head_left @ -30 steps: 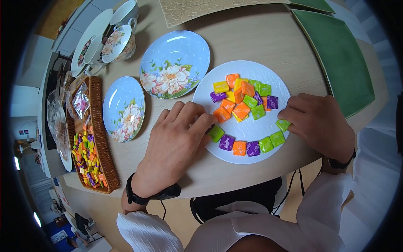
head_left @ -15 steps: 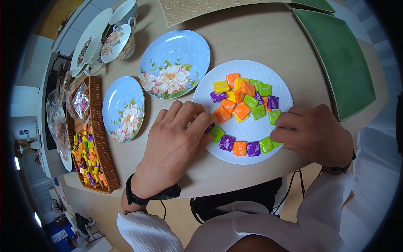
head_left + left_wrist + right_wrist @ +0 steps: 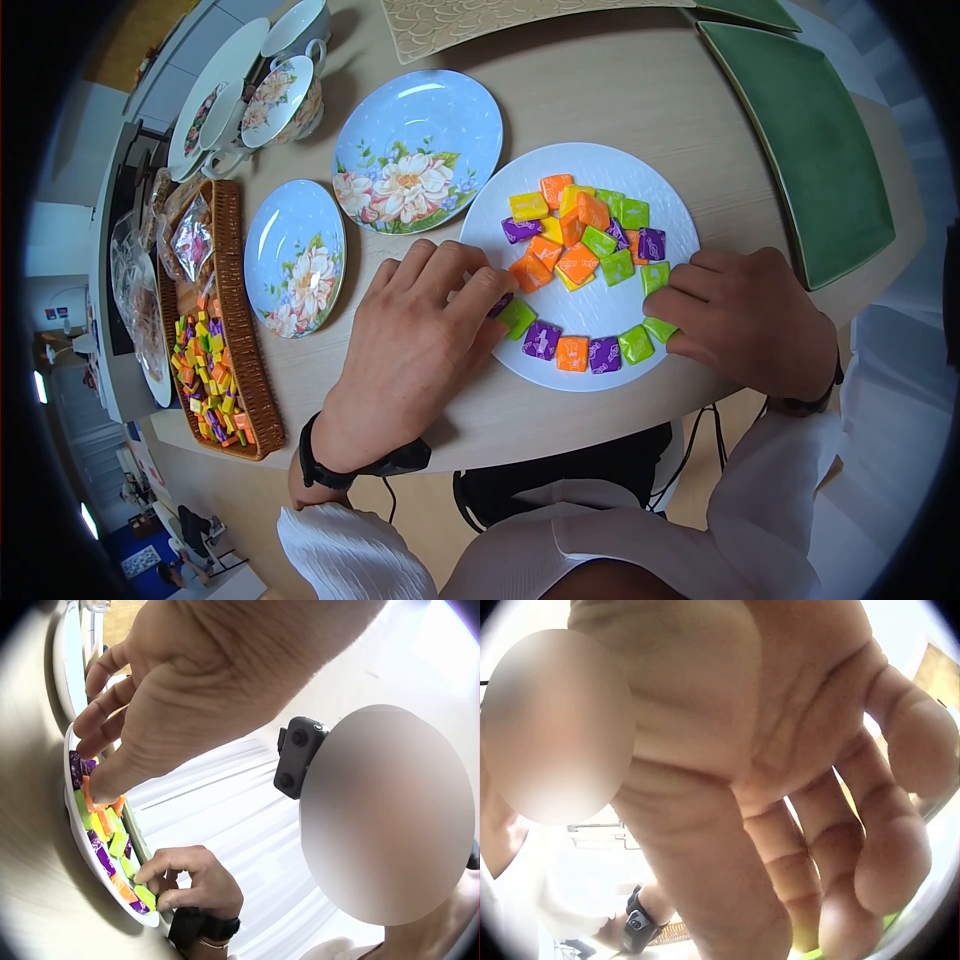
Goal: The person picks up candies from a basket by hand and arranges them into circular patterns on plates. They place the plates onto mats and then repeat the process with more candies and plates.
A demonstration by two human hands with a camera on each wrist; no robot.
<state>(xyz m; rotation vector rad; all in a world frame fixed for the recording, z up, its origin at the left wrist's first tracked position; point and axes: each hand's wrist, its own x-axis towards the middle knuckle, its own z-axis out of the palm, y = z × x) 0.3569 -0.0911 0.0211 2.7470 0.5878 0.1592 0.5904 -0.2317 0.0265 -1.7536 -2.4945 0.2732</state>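
Now, compared with half a second ago, most of what differs lies at the right side of the white plate [image 3: 612,312], which sits by the near edge of the bench [image 3: 590,110]. There the right hand [image 3: 745,310] has moved slightly, and the green sweet [image 3: 658,328] at its fingertips shows more plainly at the end of the curved row; its thumb and forefinger pinch that piece. A second ago that hand was set a little farther from the near edge, with its fingers on a green piece at the right rim; now an upper green sweet [image 3: 655,277] lies just beyond the fingers, nearer the mixed heap [image 3: 575,262]. Left of the pinched one, the row runs green, purple, orange, purple and green, all flat along the plate's near rim and unchanged. The left hand [image 3: 420,340] has hardly shifted: its fingers are bent over the left rim at a dark purple sweet [image 3: 75,771], though whether they grip it I cannot tell. Elsewhere, everything lies as before: the large floral plate [image 3: 420,110] and small floral plate [image 3: 275,220] left of the white one, the wicker basket [image 3: 252,350] of sweets towards the bench's left edge, floral cups [image 3: 283,110] near the far left corner, a beige tray [image 3: 480,25] at the far edge, and a green tray [image 3: 800,140] by the right edge.
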